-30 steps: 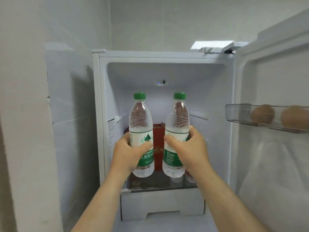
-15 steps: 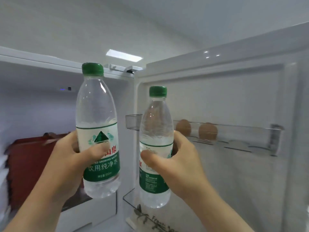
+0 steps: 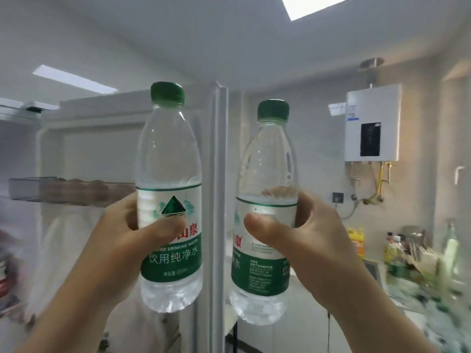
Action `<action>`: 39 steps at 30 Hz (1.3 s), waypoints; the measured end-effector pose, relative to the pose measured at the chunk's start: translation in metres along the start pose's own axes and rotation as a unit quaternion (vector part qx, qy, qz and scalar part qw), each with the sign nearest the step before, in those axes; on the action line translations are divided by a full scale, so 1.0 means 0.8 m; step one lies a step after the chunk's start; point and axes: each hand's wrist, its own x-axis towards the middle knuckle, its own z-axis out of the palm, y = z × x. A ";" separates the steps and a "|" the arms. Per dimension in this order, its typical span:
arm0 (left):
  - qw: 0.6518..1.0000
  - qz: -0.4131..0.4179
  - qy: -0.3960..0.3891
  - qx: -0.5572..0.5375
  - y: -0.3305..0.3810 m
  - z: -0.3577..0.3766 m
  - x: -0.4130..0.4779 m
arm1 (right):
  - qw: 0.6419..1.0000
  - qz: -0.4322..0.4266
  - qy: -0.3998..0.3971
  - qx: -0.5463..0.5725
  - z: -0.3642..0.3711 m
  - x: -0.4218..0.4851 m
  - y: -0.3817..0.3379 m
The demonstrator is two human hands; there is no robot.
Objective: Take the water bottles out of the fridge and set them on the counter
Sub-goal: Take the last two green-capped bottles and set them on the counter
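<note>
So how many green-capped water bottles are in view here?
2. The left bottle is gripped upright in the left hand, before the fridge door; the right bottle is in the right hand. The blurred counter clutter may hide more.

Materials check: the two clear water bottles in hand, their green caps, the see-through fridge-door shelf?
Left clear water bottle and right clear water bottle: likely thin glossy transparent plastic; the background shows through. Green ribbed caps: opaque plastic, slight sheen. See-through fridge-door shelf: probably clear rigid plastic; brown round shapes show through it, blurred.
</note>
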 end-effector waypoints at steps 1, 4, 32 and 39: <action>1.000 0.003 -0.013 -0.008 0.001 0.028 -0.002 | 1.000 0.003 0.018 -0.016 -0.030 -0.008 0.000; 0.999 -0.008 -0.034 -0.042 -0.007 0.112 -0.001 | 0.995 0.024 0.076 -0.058 -0.115 -0.027 0.002; 0.922 -0.191 -0.305 -0.142 -0.361 0.755 0.049 | 0.875 0.239 0.345 -0.241 -0.635 -0.094 0.310; 0.905 -0.261 -0.335 -0.041 -0.544 0.854 0.028 | 0.825 0.366 0.324 -0.282 -0.705 -0.102 0.493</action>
